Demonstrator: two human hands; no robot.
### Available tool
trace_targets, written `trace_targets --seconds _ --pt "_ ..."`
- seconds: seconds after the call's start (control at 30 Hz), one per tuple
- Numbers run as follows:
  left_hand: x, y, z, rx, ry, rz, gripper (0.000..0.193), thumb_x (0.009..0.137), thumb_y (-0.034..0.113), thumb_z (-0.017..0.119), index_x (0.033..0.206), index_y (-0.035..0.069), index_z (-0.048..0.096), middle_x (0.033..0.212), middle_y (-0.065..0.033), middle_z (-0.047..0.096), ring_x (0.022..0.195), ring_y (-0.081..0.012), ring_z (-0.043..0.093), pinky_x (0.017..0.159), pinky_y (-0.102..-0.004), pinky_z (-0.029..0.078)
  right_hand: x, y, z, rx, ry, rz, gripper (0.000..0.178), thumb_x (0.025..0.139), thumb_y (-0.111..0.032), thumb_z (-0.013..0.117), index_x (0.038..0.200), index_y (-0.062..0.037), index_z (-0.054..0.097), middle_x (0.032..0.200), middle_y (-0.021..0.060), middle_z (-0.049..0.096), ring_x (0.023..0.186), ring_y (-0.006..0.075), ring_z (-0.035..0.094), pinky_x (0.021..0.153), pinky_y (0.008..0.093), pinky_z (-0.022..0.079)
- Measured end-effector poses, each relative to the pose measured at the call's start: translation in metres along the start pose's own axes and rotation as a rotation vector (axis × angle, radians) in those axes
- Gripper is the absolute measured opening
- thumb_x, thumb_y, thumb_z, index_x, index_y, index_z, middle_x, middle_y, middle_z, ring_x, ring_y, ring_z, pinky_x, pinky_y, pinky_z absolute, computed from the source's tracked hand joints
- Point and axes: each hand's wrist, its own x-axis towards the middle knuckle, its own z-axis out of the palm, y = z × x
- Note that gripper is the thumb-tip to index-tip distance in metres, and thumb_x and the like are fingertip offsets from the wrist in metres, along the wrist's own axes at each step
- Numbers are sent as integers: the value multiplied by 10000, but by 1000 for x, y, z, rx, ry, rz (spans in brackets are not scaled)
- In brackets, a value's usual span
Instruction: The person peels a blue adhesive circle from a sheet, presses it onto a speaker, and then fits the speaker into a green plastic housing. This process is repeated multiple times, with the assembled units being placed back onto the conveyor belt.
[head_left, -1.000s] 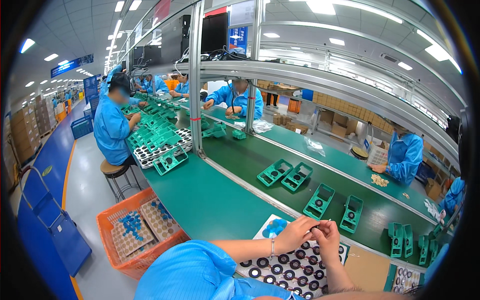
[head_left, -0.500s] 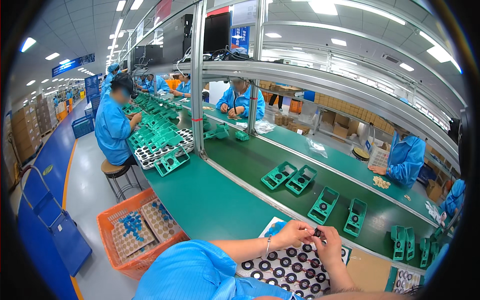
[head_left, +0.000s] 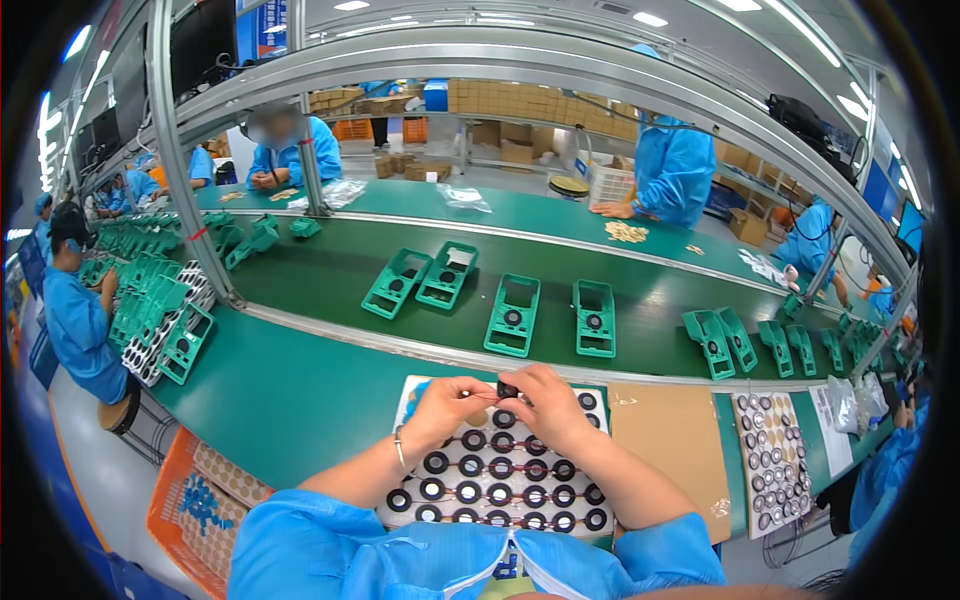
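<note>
Small black ring part (head_left: pixel 507 388) pinched between fingers of left hand (head_left: pixel 452 402) and right hand (head_left: pixel 545 405), raised just above white tray (head_left: pixel 600 402) of matching rings on green worktop (head_left: pixel 290 400), presumably for close handling.

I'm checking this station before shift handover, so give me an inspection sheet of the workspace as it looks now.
Surface: green bench beside a dark green belt.
Job's things: white tray of black rings; one small black ring pinched between both hands above it.
Clutter: cardboard sheet, second tray of small parts, orange crate on the floor.
Grippers: left hand and right hand both on the ring.
Cables: thin wires at the ring; cannot tell more.
Surroundings: green holders on the belt, workers in blue coats.
</note>
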Motion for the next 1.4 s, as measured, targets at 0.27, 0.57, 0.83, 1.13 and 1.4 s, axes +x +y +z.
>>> trace_targets --seconds 0.27,0.57,0.83,1.13,1.4 --pt "-3 -6 -2 -48 -33 -7 126 796 85 609 863 -19 634 817 -34 629 728 -74 547 665 -195 429 -3 -1 4 50 -12 -27 333 720 -155 694 1018 -53 586 879 110 559 786 264 552 657 323 469" --pt "1 7 -19 390 -45 -74 79 760 107 619 803 43 636 815 -24 619 764 -124 545 732 -256 416 3 30 2 926 -205 482 279 833 -114 596 1093 -21 550 987 49 600 857 116 574 720 254 482" --pt "9 13 -56 1515 -147 153 116 731 188 563 724 131 664 768 -59 587 862 -264 496 760 -380 392 8 28 -5 1127 -103 597 361 854 -124 578 1188 -22 488 997 82 560 855 158 583 742 257 492" --pt "25 34 -71 1447 -366 18 141 739 173 552 738 67 644 744 -148 609 735 -314 585 660 -409 457 7 29 -11 1159 -221 529 417 836 -96 579 1224 -8 452 1102 82 518 904 157 565 785 269 472" --pt "131 -3 -116 1245 180 210 227 744 219 598 818 6 631 831 -173 623 797 -317 599 705 -385 473 14 28 -2 1067 49 529 377 839 -107 576 1175 16 457 1028 103 574 800 124 545 684 252 465"
